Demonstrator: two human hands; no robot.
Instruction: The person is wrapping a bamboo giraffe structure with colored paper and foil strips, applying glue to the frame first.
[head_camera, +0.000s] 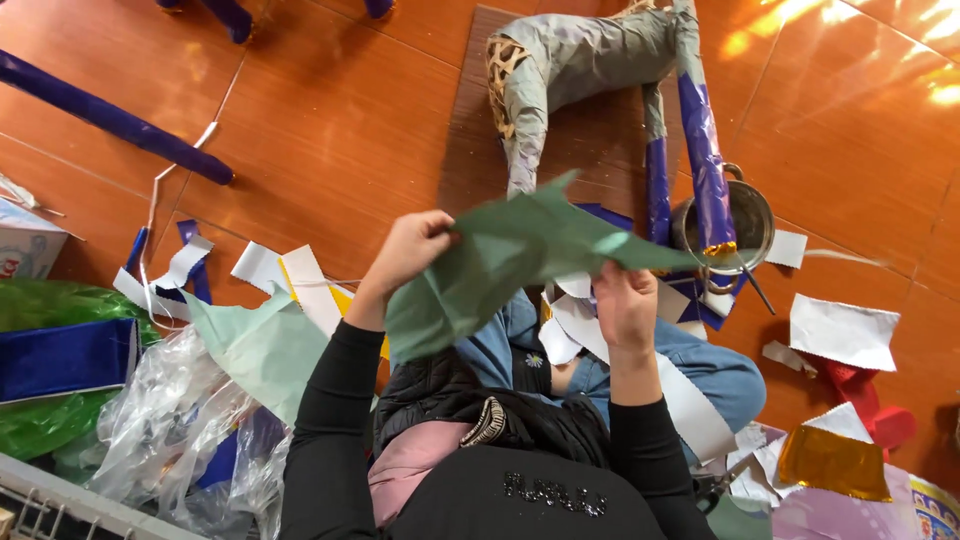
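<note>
A crumpled sheet of green tissue paper (500, 265) is held up over my lap. My left hand (410, 250) grips its left edge, and my right hand (625, 305) pinches its lower right edge. Both arms wear black sleeves. Beyond the paper, on a brown board (480, 150), lies a paper-covered figure (580, 60) with legs, part grey, part wrapped in blue foil. A small metal pot (745, 215) stands by the figure's leg.
Paper scraps in white, pale green, red and gold litter the orange tiled floor (330, 110). A blue-wrapped stick (110, 118) lies at the far left. Clear plastic bags (180, 420) and green foil (50, 305) pile up at lower left.
</note>
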